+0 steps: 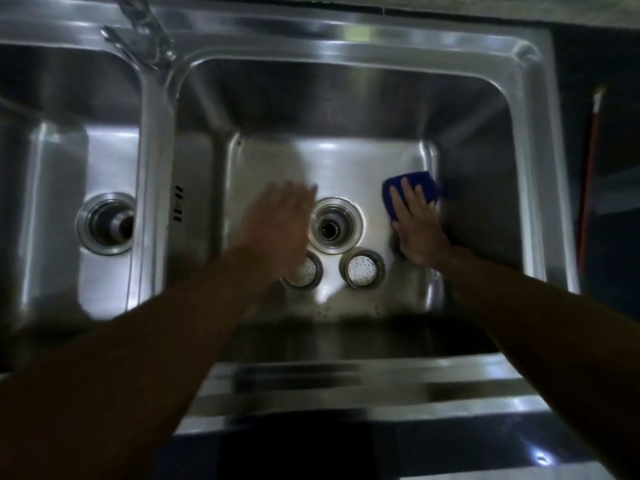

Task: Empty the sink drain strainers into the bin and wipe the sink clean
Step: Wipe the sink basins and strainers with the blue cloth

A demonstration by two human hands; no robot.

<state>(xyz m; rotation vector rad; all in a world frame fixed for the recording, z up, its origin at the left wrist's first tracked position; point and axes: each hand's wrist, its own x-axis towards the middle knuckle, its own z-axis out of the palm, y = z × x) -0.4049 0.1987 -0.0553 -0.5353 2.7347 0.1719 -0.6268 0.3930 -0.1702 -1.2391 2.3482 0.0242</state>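
Head view: in the right basin of the sink point(346, 39), the right hand point(415, 226) lies flat with fingers spread on a blue cloth point(419, 183) at the floor's right edge, hiding most of it. The left hand point(280, 220) is blurred. Its fingers look stretched out and empty, and it hangs just left of the open drain point(335, 225). It covers part of one strainer point(306, 273). The other strainer point(362, 270) lies beside it in plain sight. The tap point(145, 32) is smeared and cut off at the top.
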